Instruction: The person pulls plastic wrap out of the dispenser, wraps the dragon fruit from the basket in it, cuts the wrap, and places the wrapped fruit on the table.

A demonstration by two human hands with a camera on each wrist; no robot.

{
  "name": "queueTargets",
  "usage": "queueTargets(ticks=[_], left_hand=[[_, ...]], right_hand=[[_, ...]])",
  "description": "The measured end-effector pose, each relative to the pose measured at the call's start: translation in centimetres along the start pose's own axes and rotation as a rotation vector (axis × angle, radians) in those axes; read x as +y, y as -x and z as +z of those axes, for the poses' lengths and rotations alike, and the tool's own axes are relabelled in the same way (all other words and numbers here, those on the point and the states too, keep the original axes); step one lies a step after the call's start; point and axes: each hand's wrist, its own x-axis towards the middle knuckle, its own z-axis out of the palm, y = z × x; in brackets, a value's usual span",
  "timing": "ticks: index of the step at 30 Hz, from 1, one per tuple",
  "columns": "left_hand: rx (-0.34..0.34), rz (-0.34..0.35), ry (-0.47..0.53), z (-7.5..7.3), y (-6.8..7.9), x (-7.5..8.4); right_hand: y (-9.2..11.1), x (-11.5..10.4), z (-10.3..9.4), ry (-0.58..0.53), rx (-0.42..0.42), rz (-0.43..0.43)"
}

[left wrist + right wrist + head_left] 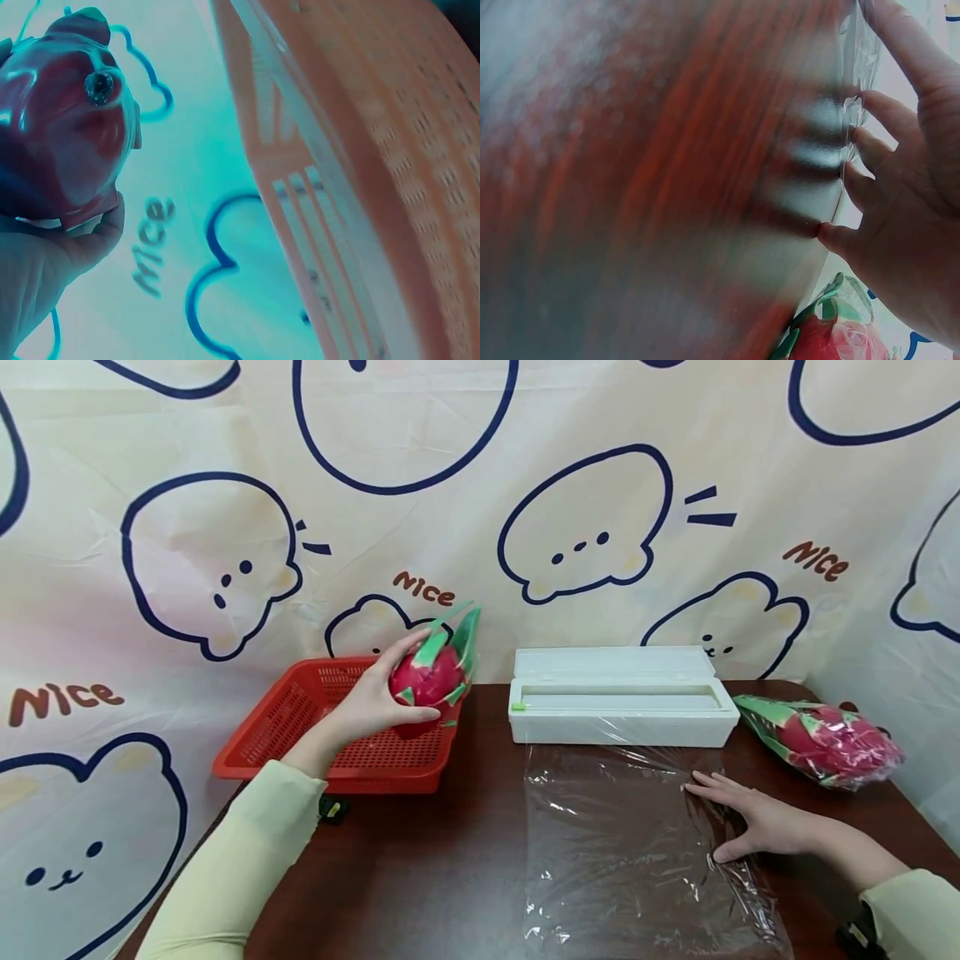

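Note:
My left hand (386, 689) grips a dragon fruit (427, 675), pink-red with green leaf tips, above the right part of a red plastic basket (322, 781). In the left wrist view the thumb curls under the dragon fruit (60, 135). A sheet of clear plastic wrap (615, 852) lies over the dark table, drawn from a white wrap dispenser (622, 727) with its lid raised. My right hand (765, 818) has its fingers spread, fingertips on the right edge of the wrap. The right wrist view shows those fingertips along the edge of the wrap (853, 75).
A second dragon fruit (840, 743), wrapped in shiny film, lies right of the dispenser, behind my right hand. A cloth backdrop (420, 543) with cartoon drawings hangs directly behind the table (405, 877). The basket stands at the table's left back edge.

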Motion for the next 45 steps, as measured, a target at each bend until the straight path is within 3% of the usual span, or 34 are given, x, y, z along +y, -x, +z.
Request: queueTargets(ticks=[10,19,23,29,40,45], left_hand=[[-0.099,0.128,0.038,4.1,-1.9,2.9],[-0.220,0.212,0.020,7.7,-4.0,4.8],[-0.289,0.247,0.000,9.7,-5.1,4.9],[-0.377,0.247,0.014,12.7,-6.2,4.7],[-0.558,0.239,0.015,17.4,-6.7,4.3],[-0.600,0.289,0.012,19.7,-6.9,4.4]], right_hand=[[-0.1,1.8,0.9,0.041,0.048,-0.021],[0.2,-0.3,0.1,-0.002,0.012,-0.020],[0.2,-0.2,0.0,-0.009,0.012,-0.011],[0.1,0.1,0.1,-0.014,0.012,-0.001],[0.0,-0.5,-0.1,-0.025,-0.001,0.020],[0.1,-0.6,-0.2,-0.023,0.002,0.021]])
